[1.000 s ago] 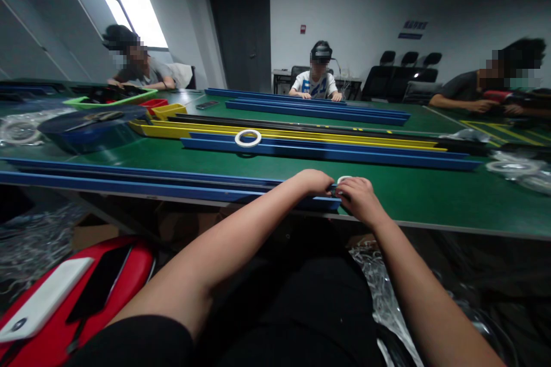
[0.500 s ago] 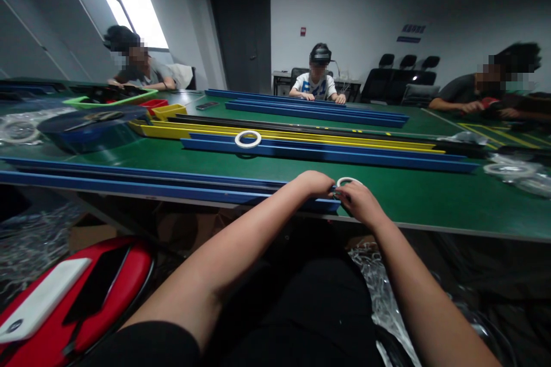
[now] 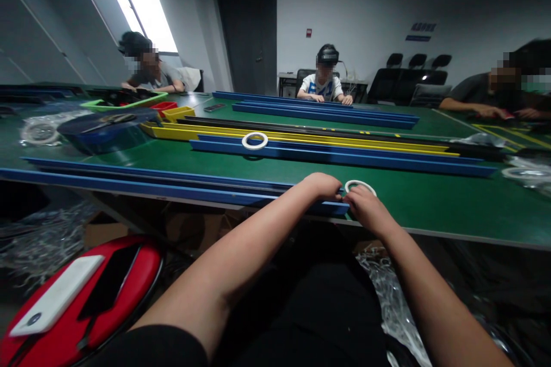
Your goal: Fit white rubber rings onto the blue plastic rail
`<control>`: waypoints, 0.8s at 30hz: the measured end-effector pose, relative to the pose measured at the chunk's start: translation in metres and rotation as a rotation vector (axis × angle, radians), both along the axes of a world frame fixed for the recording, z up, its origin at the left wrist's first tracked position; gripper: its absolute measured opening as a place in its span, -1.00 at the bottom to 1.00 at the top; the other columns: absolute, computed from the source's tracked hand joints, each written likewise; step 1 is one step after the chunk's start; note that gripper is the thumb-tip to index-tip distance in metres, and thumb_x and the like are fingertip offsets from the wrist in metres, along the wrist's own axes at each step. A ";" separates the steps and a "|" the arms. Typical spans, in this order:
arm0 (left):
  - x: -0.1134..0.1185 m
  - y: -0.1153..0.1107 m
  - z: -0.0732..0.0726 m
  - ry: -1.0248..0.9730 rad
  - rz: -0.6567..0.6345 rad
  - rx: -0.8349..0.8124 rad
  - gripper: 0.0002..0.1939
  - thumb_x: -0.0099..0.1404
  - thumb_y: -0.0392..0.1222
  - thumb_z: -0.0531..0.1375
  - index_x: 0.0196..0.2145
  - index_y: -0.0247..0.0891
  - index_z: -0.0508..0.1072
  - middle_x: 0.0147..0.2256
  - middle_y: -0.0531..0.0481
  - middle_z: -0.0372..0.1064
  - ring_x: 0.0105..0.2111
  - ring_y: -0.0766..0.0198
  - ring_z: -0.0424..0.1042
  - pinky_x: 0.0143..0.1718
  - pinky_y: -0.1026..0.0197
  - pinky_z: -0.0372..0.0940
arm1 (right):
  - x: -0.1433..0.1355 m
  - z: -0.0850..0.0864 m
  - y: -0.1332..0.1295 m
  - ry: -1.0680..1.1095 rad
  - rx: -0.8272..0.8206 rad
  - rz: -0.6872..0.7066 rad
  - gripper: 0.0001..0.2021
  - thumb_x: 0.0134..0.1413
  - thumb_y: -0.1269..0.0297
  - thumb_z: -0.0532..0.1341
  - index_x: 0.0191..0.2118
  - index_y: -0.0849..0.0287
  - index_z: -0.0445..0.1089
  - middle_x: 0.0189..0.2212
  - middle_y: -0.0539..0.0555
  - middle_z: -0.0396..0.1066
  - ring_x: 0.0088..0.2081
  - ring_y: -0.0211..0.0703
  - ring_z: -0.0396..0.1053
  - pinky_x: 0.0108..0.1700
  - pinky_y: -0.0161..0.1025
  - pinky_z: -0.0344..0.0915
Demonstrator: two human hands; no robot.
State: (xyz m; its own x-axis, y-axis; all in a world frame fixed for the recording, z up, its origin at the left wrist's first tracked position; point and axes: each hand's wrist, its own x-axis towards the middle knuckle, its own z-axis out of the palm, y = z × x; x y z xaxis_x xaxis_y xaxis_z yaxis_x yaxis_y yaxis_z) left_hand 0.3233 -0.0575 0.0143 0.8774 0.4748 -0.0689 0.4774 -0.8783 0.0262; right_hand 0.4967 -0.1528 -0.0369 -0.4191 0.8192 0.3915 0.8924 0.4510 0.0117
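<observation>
Right hand (image 3: 365, 206) shifted, baring more white ring (image 3: 362, 183) just beyond; left hand (image 3: 325, 186) curled at blue channel's (image 3: 172, 190) end; couldn't tell grasps. Green surface (image 3: 430, 206), dark door (image 3: 249, 34) stood behind.

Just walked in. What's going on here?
Someone is working bare-handed at the right end of the blue channel stock along the near edge of the green table. The left hand is over that end; the right hand is close beside it, in front of a white ring. What the fingertips hold is too small to tell. A second white ring sits farther back.
</observation>
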 end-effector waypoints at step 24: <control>0.003 0.005 -0.002 -0.006 0.029 -0.058 -0.63 0.23 0.05 0.16 -0.12 -0.21 0.53 -0.16 -0.16 0.55 -0.23 0.08 0.53 -0.28 0.20 0.35 | 0.003 -0.004 0.038 0.998 -0.003 -0.244 -0.80 0.04 0.16 0.20 -0.25 0.14 0.45 -0.30 0.08 0.49 -0.29 -0.13 0.42 -0.17 -0.15 0.34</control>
State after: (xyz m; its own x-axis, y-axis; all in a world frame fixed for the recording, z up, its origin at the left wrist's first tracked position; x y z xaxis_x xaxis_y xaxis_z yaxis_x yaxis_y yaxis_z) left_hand 0.3268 -0.0528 0.0127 0.8640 0.4951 -0.0919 0.5019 -0.8612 0.0794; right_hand 0.4992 -0.1150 -0.0409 0.2747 0.8399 0.4680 0.5622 0.2545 -0.7869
